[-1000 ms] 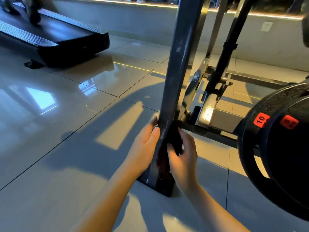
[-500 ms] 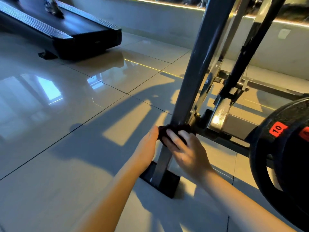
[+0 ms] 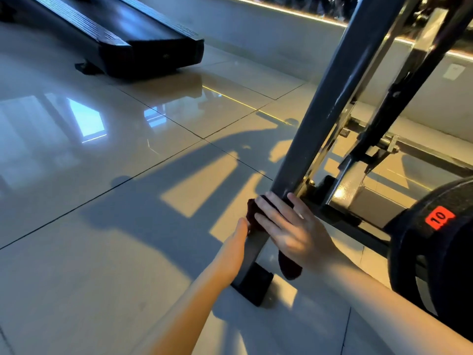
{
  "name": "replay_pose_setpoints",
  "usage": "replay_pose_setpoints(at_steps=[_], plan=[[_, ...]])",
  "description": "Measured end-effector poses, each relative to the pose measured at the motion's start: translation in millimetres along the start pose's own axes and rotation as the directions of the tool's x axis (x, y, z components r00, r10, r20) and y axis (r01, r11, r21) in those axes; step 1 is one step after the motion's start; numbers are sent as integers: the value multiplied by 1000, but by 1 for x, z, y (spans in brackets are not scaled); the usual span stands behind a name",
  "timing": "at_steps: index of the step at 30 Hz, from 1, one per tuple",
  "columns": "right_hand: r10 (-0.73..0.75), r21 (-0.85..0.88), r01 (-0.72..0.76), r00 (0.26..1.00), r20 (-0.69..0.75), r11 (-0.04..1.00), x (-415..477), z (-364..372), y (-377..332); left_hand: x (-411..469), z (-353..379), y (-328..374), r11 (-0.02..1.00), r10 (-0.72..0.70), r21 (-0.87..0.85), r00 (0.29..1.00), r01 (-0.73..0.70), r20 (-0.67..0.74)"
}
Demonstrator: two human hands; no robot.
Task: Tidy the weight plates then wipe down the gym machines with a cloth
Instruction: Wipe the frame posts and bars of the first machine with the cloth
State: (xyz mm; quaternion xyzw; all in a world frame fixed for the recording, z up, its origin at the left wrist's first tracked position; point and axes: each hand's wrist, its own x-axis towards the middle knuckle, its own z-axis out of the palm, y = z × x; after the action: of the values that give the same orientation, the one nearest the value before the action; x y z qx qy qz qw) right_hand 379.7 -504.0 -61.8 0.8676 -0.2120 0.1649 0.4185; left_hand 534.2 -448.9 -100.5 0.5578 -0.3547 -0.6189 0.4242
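Best wiped by sliding the cloth, clasped round the post in the curled right hand, firmly along every face; cannot tell left hand grip.

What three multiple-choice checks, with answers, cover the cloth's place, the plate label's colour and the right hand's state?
1. Where is the dark cloth?
A) Lying on the treadmill belt.
B) Against the grey upright post, low down.
C) Dropped on the floor tiles.

2. What colour is the "10" label on the weight plate?
A) Blue.
B) White.
C) Red-orange.

3. What is the right hand doing?
A) Holding the cloth against the post.
B) Hanging idle.
C) Gripping the weight plate.

Answers:
1 B: the cloth bunches around the post's lower part.
2 C: the label shows red-orange on the black plate.
3 A: its fingers lie across cloth and post, and a cloth end hangs below the palm.
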Motion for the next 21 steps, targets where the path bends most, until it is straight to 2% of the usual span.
replay_pose_setpoints(at_steps=[2,4,9,11,15,17,19,21], plan=[[103,23,-102,991,-82,995,13,-7,14,2,-1,-9,1000,-16,14,1000,16,-16],[175,88,-166,979,-104,982,13,-3,12,3,0,-12,999,-30,16,999,30,-28],[-75,141,73,997,11,987,-9,11,-19,-5,5,-11,999,-16,-45,1000,16,-1],[-81,89,81,997,-6,993,1,5,-13,-4,2,-18,999,-15,-36,1000,16,11],[81,70,-76,994,-72,995,14,7,-5,1,-4,-23,998,-44,-35,999,44,-17],[31,70,-28,999,-35,997,8,14,-19,3,-4,-23,998,-43,-45,999,42,-20],[-69,45,67,996,64,997,2,20,-28,1,-4,-21,996,-54,-71,998,52,-35],[-67,7,67,995,79,998,9,17,-21,2,-4,-23,993,-75,-89,996,72,-40]])
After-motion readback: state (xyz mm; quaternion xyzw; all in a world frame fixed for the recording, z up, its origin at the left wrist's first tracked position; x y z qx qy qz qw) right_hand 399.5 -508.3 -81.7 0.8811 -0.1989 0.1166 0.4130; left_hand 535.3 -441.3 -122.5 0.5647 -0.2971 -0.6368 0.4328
